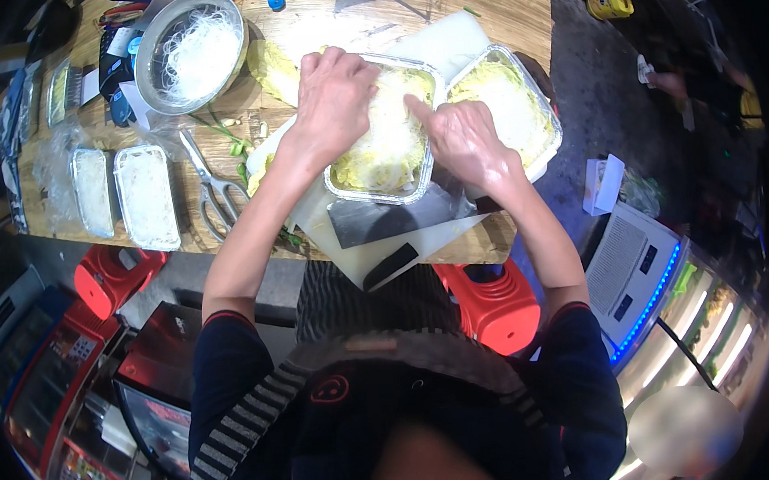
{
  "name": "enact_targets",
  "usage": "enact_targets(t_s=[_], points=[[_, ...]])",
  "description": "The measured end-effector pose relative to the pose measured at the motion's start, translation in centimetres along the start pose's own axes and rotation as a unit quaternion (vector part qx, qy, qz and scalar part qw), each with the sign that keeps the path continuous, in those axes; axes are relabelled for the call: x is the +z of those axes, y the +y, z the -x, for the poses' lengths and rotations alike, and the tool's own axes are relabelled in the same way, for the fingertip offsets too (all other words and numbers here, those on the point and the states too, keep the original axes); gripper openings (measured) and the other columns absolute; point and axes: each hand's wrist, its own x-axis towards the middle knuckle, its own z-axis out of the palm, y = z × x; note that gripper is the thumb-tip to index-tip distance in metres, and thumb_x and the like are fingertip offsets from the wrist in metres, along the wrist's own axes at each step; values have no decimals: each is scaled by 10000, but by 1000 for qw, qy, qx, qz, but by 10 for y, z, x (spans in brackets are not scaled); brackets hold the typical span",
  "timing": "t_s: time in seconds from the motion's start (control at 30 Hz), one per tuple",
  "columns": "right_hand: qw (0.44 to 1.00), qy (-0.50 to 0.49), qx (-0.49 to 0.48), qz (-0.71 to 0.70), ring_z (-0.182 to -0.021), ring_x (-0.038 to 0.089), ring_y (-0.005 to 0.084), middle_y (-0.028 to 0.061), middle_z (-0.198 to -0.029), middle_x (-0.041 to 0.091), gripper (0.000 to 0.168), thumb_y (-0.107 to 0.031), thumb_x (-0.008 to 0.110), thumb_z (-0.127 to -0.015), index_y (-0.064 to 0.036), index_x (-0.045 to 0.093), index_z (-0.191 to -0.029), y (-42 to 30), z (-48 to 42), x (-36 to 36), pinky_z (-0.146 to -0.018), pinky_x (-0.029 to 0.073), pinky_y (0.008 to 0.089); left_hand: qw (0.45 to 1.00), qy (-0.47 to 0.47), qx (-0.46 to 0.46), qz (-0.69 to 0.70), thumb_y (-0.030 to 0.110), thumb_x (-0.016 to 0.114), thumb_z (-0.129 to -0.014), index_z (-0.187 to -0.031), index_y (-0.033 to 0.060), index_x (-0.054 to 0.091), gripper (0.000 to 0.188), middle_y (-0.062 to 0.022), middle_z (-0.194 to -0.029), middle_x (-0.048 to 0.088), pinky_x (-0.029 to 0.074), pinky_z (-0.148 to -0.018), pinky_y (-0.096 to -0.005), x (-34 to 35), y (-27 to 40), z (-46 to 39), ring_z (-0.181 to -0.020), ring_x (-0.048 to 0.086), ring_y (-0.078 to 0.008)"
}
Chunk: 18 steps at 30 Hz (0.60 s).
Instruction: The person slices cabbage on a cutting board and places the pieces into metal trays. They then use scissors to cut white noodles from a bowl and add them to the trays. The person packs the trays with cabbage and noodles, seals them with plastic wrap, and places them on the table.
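Observation:
In front of me a foil tray (388,190) holds yellow-green cabbage leaves (367,168) with white thin noodles (393,117) on top. My left hand (336,101) lies over the tray's left side, its fingers bent and their tips hidden. From the right, my right hand (467,139) reaches over the rim, index finger stretched onto the noodles and the other fingers curled; nothing shows in it. A second filled foil tray (501,101) stands at the right. Below the first tray, a cleaver with a wide blade (396,216) and black handle (391,266) rests on a white cutting board (320,214).
A metal bowl of white noodles (205,56) stands at the upper left. Kitchen scissors (215,191) lie near two filled foil trays (147,198). Loose cabbage leaves (275,72) lie beside my left hand. Red plastic stools (498,309) stand under the wooden table's front edge (471,253).

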Motion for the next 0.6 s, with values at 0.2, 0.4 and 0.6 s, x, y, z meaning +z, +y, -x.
enact_targets(t_s=[0.2,0.4,0.6], points=[[999,39,-5,-6,-467,515,290,148,-479,474,397,-10,471,-695,-12,564,-1080,17,0,2,-462,394,378,999,39,4,18,-36,567,-647,-935,47,617,304,-64,-950,581,311,-839,-344,-15,-2,21,-938,494,-223],[999,-30,8,20,-540,577,307,176,-549,543,298,-5,474,-704,43,558,-986,15,-1,-3,-506,446,394,997,-56,22,52,-89,533,-552,-945,38,612,420,-63,-1005,577,307,-860,-352,-28,13,47,-979,474,-248],[997,35,-68,-33,-402,479,233,101,-471,484,499,30,506,-626,-15,549,-1122,-7,16,2,-415,385,328,994,-60,26,84,-68,546,-531,-891,32,618,381,-68,-985,555,314,-828,-364,-28,24,73,-965,457,-235]])
